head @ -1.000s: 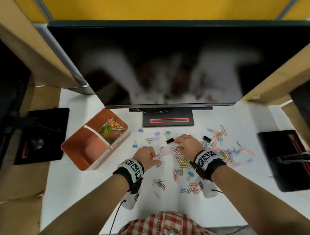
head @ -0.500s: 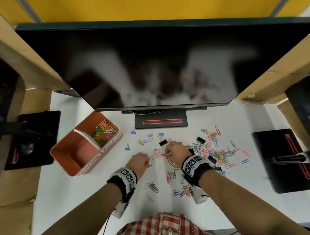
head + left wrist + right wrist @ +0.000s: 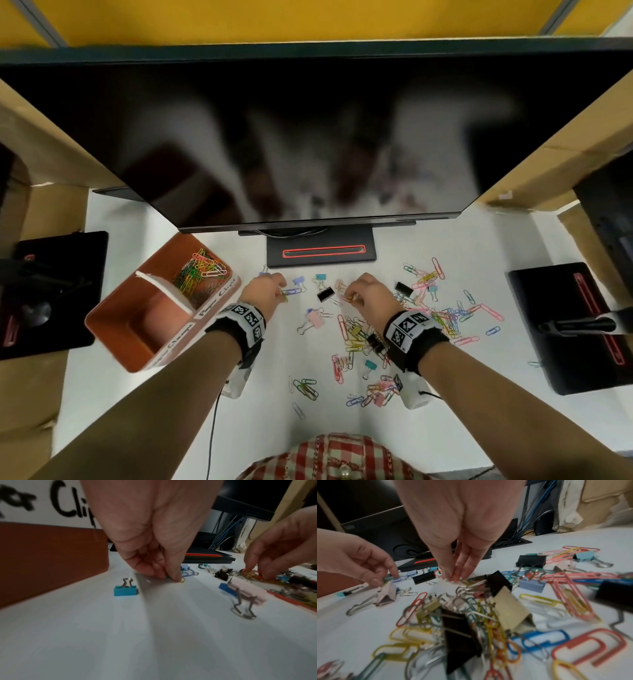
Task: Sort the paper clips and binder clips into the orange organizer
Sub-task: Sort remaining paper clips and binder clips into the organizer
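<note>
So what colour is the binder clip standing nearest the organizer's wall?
Blue, with silver wire handles: the binder clip shows best in the left wrist view.

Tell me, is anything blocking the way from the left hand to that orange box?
Nothing visible does. The left hand pinches a paper clip on the white desk, and the orange organizer stands just beside it, open-topped, with bare desk between.

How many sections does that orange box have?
2. The far compartment holds a heap of coloured paper clips; the near compartment, on the person's side of the white divider, shows only its bare floor.
</note>
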